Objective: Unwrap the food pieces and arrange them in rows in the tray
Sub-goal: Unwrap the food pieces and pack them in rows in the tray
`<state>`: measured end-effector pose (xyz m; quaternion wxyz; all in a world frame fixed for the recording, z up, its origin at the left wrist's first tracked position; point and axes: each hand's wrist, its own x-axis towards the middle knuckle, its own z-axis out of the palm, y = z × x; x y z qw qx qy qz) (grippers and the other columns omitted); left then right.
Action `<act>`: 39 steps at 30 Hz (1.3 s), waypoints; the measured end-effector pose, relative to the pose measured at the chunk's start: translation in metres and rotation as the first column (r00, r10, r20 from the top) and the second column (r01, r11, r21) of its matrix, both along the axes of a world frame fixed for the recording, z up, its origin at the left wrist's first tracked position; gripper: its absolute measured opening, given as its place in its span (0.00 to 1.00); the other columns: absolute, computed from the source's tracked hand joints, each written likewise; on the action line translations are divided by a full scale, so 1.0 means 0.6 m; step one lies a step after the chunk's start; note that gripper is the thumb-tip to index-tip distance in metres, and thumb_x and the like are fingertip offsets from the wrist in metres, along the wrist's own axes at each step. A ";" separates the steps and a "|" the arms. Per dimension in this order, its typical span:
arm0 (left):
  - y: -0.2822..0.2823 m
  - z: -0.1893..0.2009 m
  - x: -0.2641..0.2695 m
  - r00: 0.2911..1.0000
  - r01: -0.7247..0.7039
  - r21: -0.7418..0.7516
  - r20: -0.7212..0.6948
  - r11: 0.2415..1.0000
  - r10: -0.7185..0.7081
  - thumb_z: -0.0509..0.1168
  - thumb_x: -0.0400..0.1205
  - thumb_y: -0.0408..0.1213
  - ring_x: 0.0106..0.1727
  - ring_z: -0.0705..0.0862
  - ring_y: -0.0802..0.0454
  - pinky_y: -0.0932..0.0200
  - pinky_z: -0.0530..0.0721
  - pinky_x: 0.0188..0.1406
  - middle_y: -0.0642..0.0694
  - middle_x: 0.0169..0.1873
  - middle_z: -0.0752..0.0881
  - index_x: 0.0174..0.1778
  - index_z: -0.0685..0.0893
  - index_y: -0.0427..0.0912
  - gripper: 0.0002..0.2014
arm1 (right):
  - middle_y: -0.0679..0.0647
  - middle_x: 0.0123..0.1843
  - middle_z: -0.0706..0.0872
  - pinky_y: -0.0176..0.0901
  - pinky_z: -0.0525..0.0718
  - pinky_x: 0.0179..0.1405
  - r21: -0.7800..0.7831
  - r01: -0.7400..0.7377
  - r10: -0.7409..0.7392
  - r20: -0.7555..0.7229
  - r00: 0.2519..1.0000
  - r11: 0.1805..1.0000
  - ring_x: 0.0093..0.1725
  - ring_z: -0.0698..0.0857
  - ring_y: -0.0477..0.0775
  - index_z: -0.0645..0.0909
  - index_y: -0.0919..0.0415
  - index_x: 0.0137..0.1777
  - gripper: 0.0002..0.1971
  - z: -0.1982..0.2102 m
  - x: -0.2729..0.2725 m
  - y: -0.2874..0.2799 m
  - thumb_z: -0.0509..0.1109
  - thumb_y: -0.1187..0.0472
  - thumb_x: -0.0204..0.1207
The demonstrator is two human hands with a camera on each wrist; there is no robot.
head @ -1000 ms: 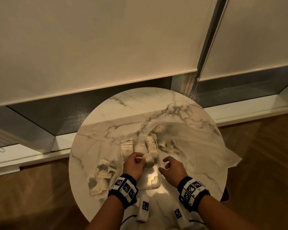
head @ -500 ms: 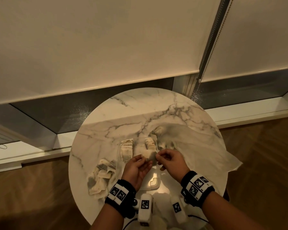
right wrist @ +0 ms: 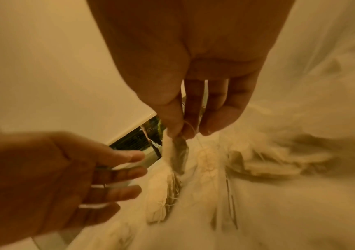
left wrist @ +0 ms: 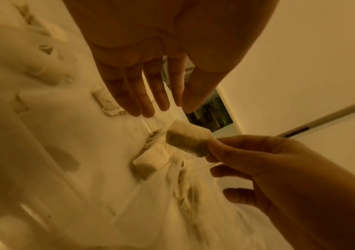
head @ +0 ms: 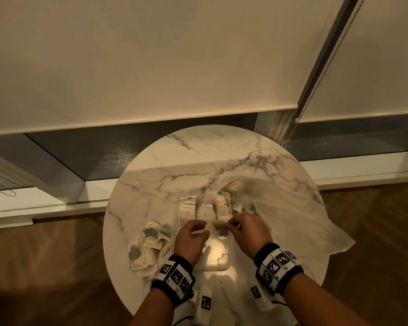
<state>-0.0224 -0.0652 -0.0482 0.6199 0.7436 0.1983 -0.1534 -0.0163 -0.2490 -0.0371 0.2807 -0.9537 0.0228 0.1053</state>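
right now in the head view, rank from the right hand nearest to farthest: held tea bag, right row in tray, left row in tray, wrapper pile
1. held tea bag, pinched by the right hand
2. right row, just beyond it
3. left row, across the tray
4. wrapper pile, far left on the table

The right hand [right wrist: 193, 67] reaches down from the top of the frame, thumb and fingertips [right wrist: 173, 125] pinching the top edge of a small paper pouch [right wrist: 177, 152] with dark contents. A thin string [right wrist: 196, 135] loops beside the pinch. The left hand [right wrist: 50, 177] enters from the left, fingers extended toward the pouch, not touching it. Below the pouch, a row of similar pouches [right wrist: 163, 199] stands packed together. Loose pale wrappers [right wrist: 279, 162] lie to the right, blurred.
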 end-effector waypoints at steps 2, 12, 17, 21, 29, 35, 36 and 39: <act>0.001 0.002 0.000 0.996 0.072 0.059 0.048 0.996 -0.075 0.73 0.77 0.31 0.49 0.85 0.58 0.68 0.82 0.44 0.52 0.56 0.87 0.51 0.85 0.56 0.14 | 0.42 0.46 0.89 0.44 0.85 0.47 -0.062 -0.075 0.073 -0.026 0.997 0.995 0.44 0.85 0.44 0.89 0.45 0.50 0.10 0.003 -0.001 0.009 0.68 0.44 0.80; 0.003 0.009 0.003 0.917 0.344 0.174 0.150 0.923 -0.370 0.74 0.78 0.39 0.53 0.84 0.68 0.70 0.82 0.51 0.65 0.48 0.88 0.52 0.88 0.61 0.12 | 0.48 0.47 0.89 0.45 0.84 0.46 0.042 -0.211 0.214 -0.056 0.975 0.976 0.46 0.86 0.49 0.87 0.49 0.50 0.07 0.011 0.002 0.031 0.68 0.51 0.82; 0.009 -0.001 0.014 0.954 0.246 0.158 0.135 0.956 -0.267 0.72 0.79 0.31 0.42 0.87 0.64 0.72 0.84 0.43 0.53 0.39 0.90 0.44 0.89 0.50 0.07 | 0.45 0.45 0.87 0.37 0.82 0.45 0.113 -0.128 0.132 -0.030 0.991 0.985 0.43 0.83 0.43 0.86 0.50 0.50 0.05 0.008 0.007 0.031 0.70 0.52 0.80; 0.014 -0.012 0.019 0.968 0.205 0.108 0.127 0.973 -0.218 0.72 0.79 0.29 0.44 0.87 0.58 0.67 0.85 0.45 0.52 0.40 0.89 0.46 0.88 0.49 0.08 | 0.44 0.42 0.87 0.28 0.79 0.40 0.141 -0.118 0.125 -0.036 0.992 0.983 0.39 0.82 0.40 0.87 0.50 0.47 0.03 0.010 0.008 0.027 0.72 0.55 0.79; 0.019 -0.010 0.026 0.966 0.195 0.085 0.159 0.977 -0.206 0.72 0.79 0.31 0.55 0.85 0.62 0.68 0.84 0.51 0.57 0.52 0.88 0.54 0.84 0.58 0.16 | 0.41 0.45 0.85 0.42 0.81 0.44 0.000 0.048 -0.048 0.106 0.993 0.999 0.45 0.81 0.44 0.88 0.46 0.48 0.07 0.007 0.009 0.024 0.69 0.48 0.80; 0.022 -0.013 0.030 0.910 0.387 0.208 0.071 0.898 -0.409 0.78 0.74 0.34 0.58 0.80 0.65 0.65 0.80 0.58 0.65 0.53 0.83 0.59 0.84 0.59 0.22 | 0.42 0.50 0.84 0.42 0.79 0.47 -0.038 -0.076 0.074 -0.038 0.997 0.996 0.47 0.79 0.45 0.87 0.46 0.51 0.08 0.013 0.000 0.023 0.67 0.48 0.81; 0.018 -0.012 0.030 0.895 0.423 0.201 0.061 0.884 -0.442 0.78 0.73 0.36 0.56 0.81 0.65 0.64 0.80 0.58 0.66 0.51 0.84 0.56 0.85 0.60 0.19 | 0.42 0.50 0.83 0.42 0.80 0.47 -0.035 -0.060 0.059 -0.025 0.998 0.998 0.47 0.79 0.45 0.86 0.46 0.51 0.07 0.011 -0.002 0.022 0.67 0.49 0.81; 0.006 -0.024 0.031 0.877 0.461 0.186 0.056 0.868 -0.477 0.76 0.77 0.38 0.48 0.87 0.61 0.63 0.84 0.53 0.59 0.40 0.90 0.43 0.89 0.58 0.07 | 0.43 0.49 0.83 0.44 0.81 0.47 0.012 -0.050 0.051 -0.043 0.998 0.999 0.46 0.80 0.45 0.85 0.47 0.50 0.06 0.002 -0.005 0.020 0.67 0.50 0.82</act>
